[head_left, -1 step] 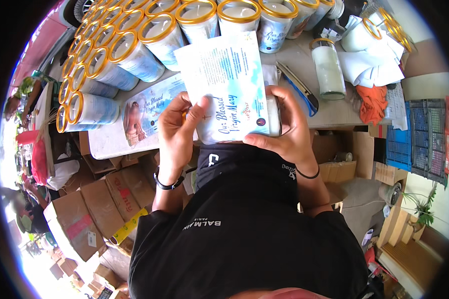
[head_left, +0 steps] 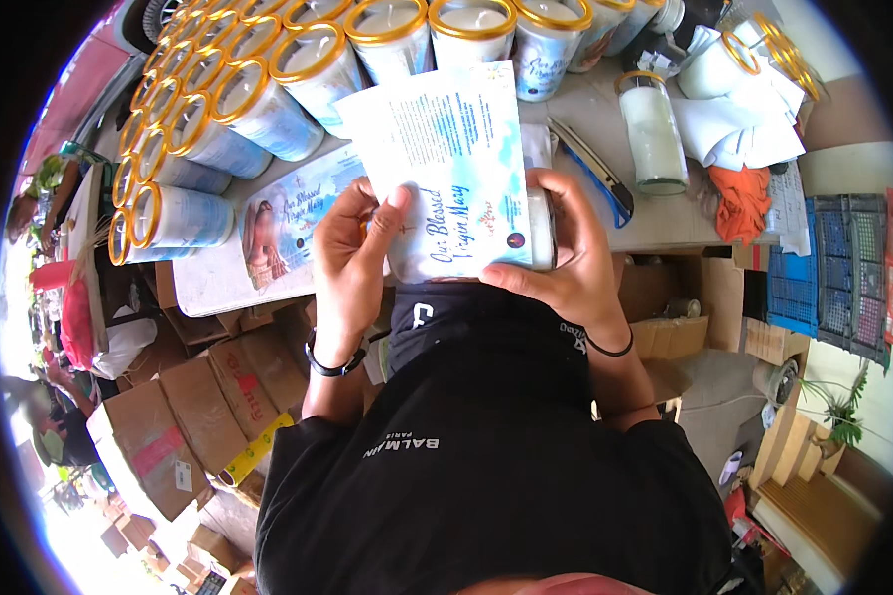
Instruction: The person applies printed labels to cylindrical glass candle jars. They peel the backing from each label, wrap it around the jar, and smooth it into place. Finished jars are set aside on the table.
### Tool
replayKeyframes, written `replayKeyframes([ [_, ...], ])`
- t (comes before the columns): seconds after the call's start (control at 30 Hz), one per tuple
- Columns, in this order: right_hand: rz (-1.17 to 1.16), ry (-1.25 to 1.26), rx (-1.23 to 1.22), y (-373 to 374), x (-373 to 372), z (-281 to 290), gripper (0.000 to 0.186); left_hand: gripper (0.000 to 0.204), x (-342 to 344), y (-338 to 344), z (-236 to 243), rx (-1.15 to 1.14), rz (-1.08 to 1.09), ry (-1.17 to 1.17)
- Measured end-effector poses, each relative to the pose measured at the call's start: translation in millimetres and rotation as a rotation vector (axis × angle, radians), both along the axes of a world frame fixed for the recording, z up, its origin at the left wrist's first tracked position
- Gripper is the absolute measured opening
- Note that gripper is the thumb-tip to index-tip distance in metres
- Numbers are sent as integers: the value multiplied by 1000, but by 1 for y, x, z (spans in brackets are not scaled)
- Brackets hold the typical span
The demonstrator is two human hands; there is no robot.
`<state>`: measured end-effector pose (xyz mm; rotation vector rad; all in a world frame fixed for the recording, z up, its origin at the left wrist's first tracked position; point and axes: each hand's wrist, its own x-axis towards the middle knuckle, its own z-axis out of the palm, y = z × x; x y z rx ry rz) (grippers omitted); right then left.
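Observation:
A printed white-and-blue label [head_left: 456,178] lies against a glass candle jar [head_left: 543,233], covering most of it. The jar is on its side between my hands, above the table's near edge. My left hand [head_left: 352,238] closes on the left end, its thumb pressed on the label. Around the right end curl the fingers of my right hand [head_left: 571,253], with the thumb on the label's lower edge. The label's far part sticks up loose past the jar. Another printed label [head_left: 293,223] with a figure on it lies on the table to the left.
Rows of labelled candle jars with gold rims [head_left: 273,114] fill the far left. A blue-and-black utility knife [head_left: 593,174] lies right of my hands, beside an unlabelled candle jar [head_left: 653,139], an orange cloth [head_left: 739,205] and white papers [head_left: 739,129]. Cardboard boxes [head_left: 184,416] stand below.

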<state>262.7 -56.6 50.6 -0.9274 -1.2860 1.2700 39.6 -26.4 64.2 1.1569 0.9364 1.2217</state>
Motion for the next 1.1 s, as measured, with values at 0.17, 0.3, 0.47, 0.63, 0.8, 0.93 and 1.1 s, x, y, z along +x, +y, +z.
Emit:
replayKeyframes([
  [0.17, -91, -47, -20, -5, -8, -22, 77, 17, 13, 3, -16, 34, 123, 87],
  [0.3, -151, -34, 7, 3, -12, -33, 72, 16, 19, 10, -27, 160, 190, 44],
  [0.47, -156, -318, 105, 16, -2, -40, 75, 15, 24, 19, -30, 175, 266, 146],
  [0.63, -38, -315, 126, 20, 13, -42, 80, 18, 27, 20, -35, 205, 342, 363],
  [0.8, 32, -239, 38, 17, 19, -41, 79, 39, 21, 18, -43, 231, 326, 390],
  [0.93, -11, -257, 33, 18, 17, -41, 71, 76, 16, 15, -53, 252, 230, 319],
  [1.1, -136, -151, 31, 17, 2, -40, 53, 76, 15, 9, -63, 190, 230, 418],
])
